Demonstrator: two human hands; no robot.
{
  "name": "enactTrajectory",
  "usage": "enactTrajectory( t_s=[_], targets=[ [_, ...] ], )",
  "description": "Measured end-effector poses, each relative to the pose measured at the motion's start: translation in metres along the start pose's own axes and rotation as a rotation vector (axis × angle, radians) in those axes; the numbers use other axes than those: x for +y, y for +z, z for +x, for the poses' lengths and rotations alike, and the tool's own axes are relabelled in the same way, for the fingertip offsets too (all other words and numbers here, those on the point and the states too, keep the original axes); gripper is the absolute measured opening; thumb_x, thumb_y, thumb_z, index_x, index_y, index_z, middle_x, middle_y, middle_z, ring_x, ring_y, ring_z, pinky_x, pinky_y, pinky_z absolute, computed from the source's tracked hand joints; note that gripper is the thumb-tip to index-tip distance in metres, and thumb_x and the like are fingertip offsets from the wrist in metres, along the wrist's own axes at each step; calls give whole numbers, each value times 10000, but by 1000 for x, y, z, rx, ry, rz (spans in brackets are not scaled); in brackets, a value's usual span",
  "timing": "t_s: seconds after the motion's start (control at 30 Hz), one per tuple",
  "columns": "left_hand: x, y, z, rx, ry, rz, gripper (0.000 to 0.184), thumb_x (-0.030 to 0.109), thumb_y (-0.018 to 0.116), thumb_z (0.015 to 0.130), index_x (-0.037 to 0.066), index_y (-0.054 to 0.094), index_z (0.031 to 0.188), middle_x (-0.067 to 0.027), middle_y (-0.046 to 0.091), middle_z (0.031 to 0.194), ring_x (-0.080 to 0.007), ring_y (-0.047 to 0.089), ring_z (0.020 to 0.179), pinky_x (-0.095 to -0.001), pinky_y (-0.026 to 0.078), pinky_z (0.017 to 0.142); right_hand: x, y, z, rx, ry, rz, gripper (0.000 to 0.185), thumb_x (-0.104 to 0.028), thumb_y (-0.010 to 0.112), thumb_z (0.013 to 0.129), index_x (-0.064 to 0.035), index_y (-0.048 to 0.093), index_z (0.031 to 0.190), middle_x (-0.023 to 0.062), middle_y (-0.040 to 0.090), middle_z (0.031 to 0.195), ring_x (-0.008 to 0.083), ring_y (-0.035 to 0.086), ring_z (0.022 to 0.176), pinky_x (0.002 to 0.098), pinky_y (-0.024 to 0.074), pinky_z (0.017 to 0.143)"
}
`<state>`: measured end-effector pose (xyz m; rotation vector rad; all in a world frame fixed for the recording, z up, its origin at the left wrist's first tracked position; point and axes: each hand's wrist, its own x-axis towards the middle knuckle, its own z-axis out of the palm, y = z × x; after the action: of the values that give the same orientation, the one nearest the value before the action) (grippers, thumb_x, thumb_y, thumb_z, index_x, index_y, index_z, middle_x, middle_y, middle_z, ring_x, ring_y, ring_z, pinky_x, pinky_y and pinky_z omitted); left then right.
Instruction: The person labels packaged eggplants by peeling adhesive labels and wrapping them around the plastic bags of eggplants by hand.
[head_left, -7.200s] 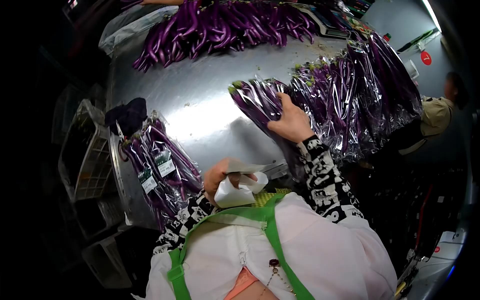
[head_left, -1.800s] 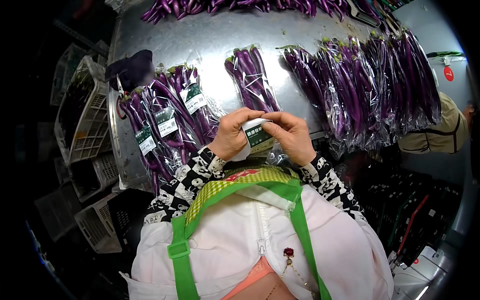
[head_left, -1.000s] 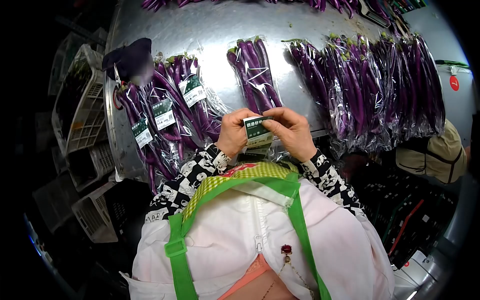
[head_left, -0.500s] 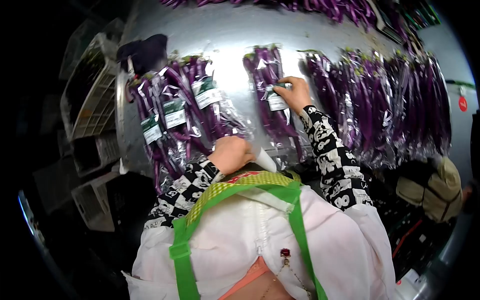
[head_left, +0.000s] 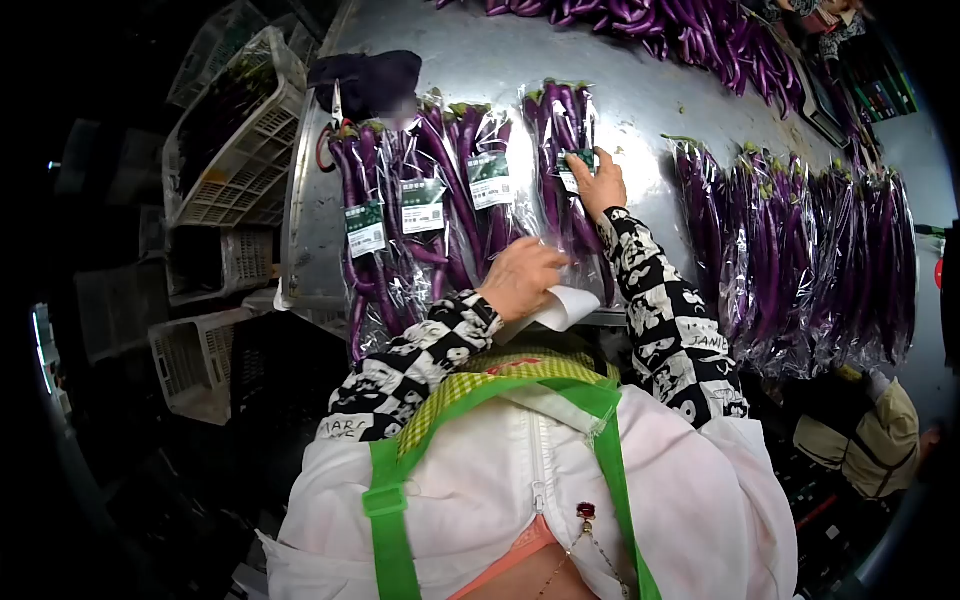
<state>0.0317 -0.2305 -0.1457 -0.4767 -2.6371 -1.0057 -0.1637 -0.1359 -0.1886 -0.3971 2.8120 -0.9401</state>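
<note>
My left hand (head_left: 524,279) is closed on a curling white label strip (head_left: 566,307) near the table's front edge. My right hand (head_left: 599,184) lies with fingers apart on a green-and-white label (head_left: 573,170), which sits on a clear bag of long purple eggplants (head_left: 560,125). To the left, several bagged eggplants (head_left: 437,170) carry labels like it. More bagged eggplants (head_left: 780,250) stand in a row at the right, with no labels visible on them.
Loose eggplants (head_left: 690,40) are heaped at the metal table's (head_left: 480,50) far side. Scissors (head_left: 337,105) and a dark cloth (head_left: 372,82) lie at its left corner. White crates (head_left: 235,170) stand left of the table. Another person's beige clothing (head_left: 885,445) shows at the lower right.
A label that was between both hands is now on the middle bag under my right hand. My left hand has stayed low with the strip. The view has shifted, so the table appears farther right.
</note>
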Motion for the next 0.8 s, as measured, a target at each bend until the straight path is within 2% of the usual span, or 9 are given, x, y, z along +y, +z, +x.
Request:
enactTrajectory(
  t_s=[0.13,0.37,0.5,0.53,0.57,0.67,0.7,0.77,0.8],
  targets=[
    [-1,-8,-26,0,-130,-19,87,48,672,659,61,635,736,-28,663,1016,-218,599,923,-376,426,898,-17,16,-16,-73,-5,-27,775,-635,543,831,-36,467,1317,282,547,1125,395,550,1051,441,452,894],
    [-4,-26,-53,-38,-177,5,133,44,662,672,50,681,803,-34,681,983,-200,622,925,-361,421,929,-52,37,-51,-8,195,13,706,-550,567,856,-54,415,1335,279,494,1153,421,484,1106,482,415,931],
    [3,-32,-39,-206,-138,104,118,108,688,691,63,687,799,-49,685,937,-189,629,845,-343,426,816,-45,29,-61,-36,260,76,707,-526,578,852,-41,405,1336,280,464,1229,426,443,1167,486,387,970],
    [8,-33,-31,-141,-70,146,69,126,687,666,81,640,690,-41,632,778,-202,588,718,-338,417,721,-40,28,-65,-22,255,103,716,-521,583,849,-31,397,1338,288,463,1239,432,440,1172,487,385,972],
    [16,-32,-24,-140,-72,146,69,126,687,666,81,640,690,-41,632,778,-202,588,718,-338,417,721,-32,28,-67,-12,249,131,726,-515,587,846,-22,390,1341,295,462,1248,438,438,1178,489,383,975],
    [41,-23,-1,174,80,-75,58,116,656,694,67,624,696,-54,624,786,-220,592,740,-340,425,718,5,10,-66,-65,205,197,738,-489,610,833,87,443,1264,321,537,1163,441,526,1089,464,407,959],
    [51,-29,8,181,157,-142,31,53,627,678,34,608,694,-82,623,841,-238,596,763,-360,451,724,9,-3,-69,-79,228,237,728,-478,621,829,100,461,1243,322,543,1156,435,537,1078,457,411,957],
    [53,-23,37,104,295,-331,122,40,689,651,3,619,744,-143,634,1005,-300,621,908,-396,486,818,38,-61,-62,-107,184,328,712,-453,652,820,106,472,1222,323,533,1156,430,518,1103,457,408,960],
    [61,-23,45,78,221,-482,154,31,716,673,-3,637,801,-172,620,1019,-307,623,901,-374,511,773,31,-84,-73,-58,68,232,692,-438,660,821,101,477,1215,316,531,1151,425,511,1104,457,407,961]
  ],
)
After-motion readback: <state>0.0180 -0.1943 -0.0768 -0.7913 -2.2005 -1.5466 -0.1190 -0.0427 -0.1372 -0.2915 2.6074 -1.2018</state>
